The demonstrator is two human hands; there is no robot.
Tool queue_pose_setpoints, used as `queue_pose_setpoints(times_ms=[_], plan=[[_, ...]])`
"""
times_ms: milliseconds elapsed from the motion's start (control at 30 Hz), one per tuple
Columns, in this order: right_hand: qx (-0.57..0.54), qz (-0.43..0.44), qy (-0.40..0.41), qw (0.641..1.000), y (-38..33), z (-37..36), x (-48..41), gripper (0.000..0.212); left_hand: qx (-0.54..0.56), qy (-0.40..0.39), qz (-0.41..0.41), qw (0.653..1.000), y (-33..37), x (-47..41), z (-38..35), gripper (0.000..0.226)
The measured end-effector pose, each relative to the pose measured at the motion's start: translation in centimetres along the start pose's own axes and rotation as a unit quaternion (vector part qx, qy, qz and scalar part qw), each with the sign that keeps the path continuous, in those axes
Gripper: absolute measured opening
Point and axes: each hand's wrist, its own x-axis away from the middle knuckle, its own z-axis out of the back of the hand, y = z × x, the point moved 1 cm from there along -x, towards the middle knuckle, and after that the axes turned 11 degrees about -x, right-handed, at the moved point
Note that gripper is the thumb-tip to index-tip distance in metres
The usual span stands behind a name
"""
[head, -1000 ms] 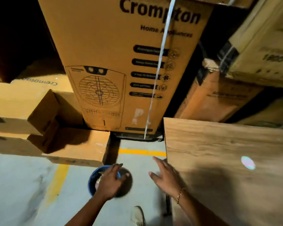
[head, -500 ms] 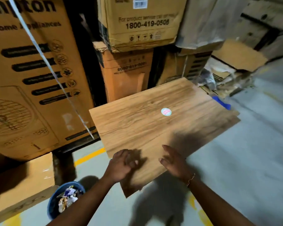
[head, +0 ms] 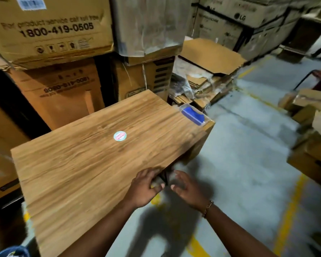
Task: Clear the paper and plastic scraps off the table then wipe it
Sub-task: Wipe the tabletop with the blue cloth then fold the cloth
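Note:
The wooden table (head: 78, 173) fills the middle of the view, its top bare except for a small round sticker (head: 120, 135). My left hand (head: 144, 188) hovers over the table's near right edge, fingers loosely bent and holding nothing. My right hand (head: 188, 190) hangs just beyond that edge over the floor, fingers relaxed, empty. A blue cloth in a clear container (head: 193, 114) sits off the table's far right corner. The rim of a blue bin (head: 11, 252) with scraps shows at the bottom left.
Stacked cardboard boxes (head: 52, 28) stand close behind and left of the table. Flattened cardboard and plastic wrap (head: 202, 80) lie at the far right corner. More boxes (head: 313, 130) sit at the right. Grey floor with yellow lines (head: 289, 210) stretches right.
The view has swung right, from the blue bin on the floor to the table. My left hand came away from the bin and both hands moved right along the table's near edge.

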Motion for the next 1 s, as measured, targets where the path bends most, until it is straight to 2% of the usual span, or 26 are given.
queue_pose_setpoints(times_ms=[133, 367, 633, 1000], plan=[[-0.060, 0.000, 0.023, 0.998, 1.7, 4.1, -2.0, 0.078, -0.017, -0.007, -0.008, 1.000, 1.9, -3.8, 0.0, 0.099], [-0.047, -0.012, 0.043, 0.998, 2.1, 10.0, -6.0, 0.059, 0.004, 0.002, -0.006, 1.000, 4.3, -11.1, -0.7, 0.095], [-0.049, -0.022, 0.025, 0.998, 2.4, 15.0, -15.8, 0.056, 0.034, -0.004, 0.008, 0.999, 5.4, -21.7, -1.5, 0.087], [-0.006, -0.050, -0.021, 0.998, 3.0, 22.0, -27.5, 0.047, 0.021, -0.026, 0.016, 0.999, 7.5, -33.5, 0.3, 0.098]])
